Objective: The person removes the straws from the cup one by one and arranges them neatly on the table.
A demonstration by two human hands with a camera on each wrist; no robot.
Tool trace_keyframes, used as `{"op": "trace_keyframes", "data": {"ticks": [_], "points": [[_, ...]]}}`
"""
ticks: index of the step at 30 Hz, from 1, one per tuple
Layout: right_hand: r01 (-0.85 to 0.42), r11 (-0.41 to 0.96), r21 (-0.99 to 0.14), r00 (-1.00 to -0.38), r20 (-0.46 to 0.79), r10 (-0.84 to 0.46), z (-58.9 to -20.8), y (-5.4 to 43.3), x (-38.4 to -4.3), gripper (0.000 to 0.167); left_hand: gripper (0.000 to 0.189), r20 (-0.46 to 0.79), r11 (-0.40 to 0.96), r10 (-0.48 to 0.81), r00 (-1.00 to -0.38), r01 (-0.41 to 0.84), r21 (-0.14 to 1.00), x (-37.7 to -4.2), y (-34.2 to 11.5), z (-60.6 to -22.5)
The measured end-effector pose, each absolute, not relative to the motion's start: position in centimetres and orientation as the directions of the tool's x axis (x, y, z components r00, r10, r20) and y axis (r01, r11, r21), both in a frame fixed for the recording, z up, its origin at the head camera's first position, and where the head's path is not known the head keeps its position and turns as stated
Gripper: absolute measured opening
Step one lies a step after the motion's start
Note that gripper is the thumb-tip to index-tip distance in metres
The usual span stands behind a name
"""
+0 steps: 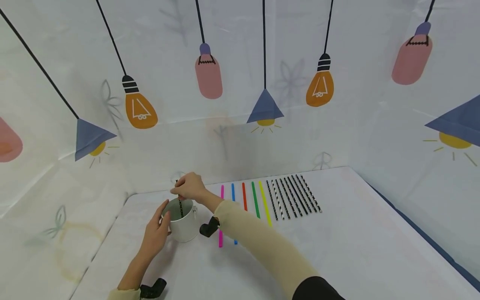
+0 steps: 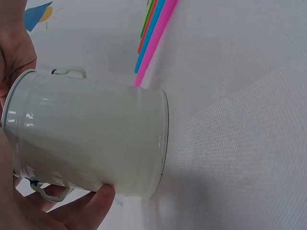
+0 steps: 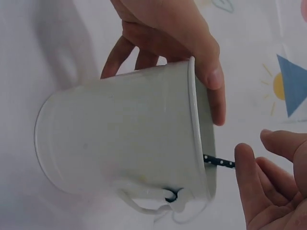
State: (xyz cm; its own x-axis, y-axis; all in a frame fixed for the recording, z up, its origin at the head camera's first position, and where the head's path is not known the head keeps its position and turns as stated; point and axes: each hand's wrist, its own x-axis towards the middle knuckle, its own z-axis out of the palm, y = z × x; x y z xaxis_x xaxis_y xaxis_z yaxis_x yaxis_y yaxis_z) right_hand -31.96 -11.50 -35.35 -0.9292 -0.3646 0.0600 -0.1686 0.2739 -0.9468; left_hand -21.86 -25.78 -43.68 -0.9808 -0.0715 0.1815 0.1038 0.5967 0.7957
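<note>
A small white metal bucket with little side handles stands upright on the table at the left. My left hand holds it from the left, thumb near the rim and fingers about its side; the left wrist view shows fingertips against the bucket wall. Above the bucket's mouth, my right hand pinches a black straw with white dots. The straw's lower part reaches down inside the bucket, and its bottom end is hidden in the right wrist view.
Right of the bucket lie pink, blue, red, green and yellow straws, partly covered by my right sleeve. Beyond them is a row of several black-and-white patterned straws. A white wall covering with printed lamps rises behind the table.
</note>
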Motion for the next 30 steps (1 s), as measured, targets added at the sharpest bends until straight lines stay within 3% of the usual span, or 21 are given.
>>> {"op": "trace_keyframes", "data": {"ticks": [6,16,26,30], "points": [[-0.169,0.289,-0.942,-0.930,0.055,-0.364,-35.7,-12.0,-31.4,0.013,0.055,0.197,0.606,-0.069,-0.978,0.115,0.787,-21.9,-25.8,-43.8],[-0.205,0.275,-0.939,-0.934,0.104,-0.342,-36.9,-12.2,-31.2,0.005,0.054,0.199,0.595,-0.071,-0.977,0.118,0.795,-21.8,-25.8,-43.9],[-0.169,0.313,-0.935,-0.967,0.096,-0.235,-37.1,-12.3,-31.5,0.023,0.052,0.234,0.606,-0.077,-0.969,0.141,0.783,-22.1,-25.9,-44.1],[-0.184,0.348,-0.919,-0.965,0.101,-0.243,-37.1,-12.4,-31.6,0.017,0.053,0.224,0.604,-0.083,-0.971,0.130,0.786,-22.0,-25.9,-44.1]]}}
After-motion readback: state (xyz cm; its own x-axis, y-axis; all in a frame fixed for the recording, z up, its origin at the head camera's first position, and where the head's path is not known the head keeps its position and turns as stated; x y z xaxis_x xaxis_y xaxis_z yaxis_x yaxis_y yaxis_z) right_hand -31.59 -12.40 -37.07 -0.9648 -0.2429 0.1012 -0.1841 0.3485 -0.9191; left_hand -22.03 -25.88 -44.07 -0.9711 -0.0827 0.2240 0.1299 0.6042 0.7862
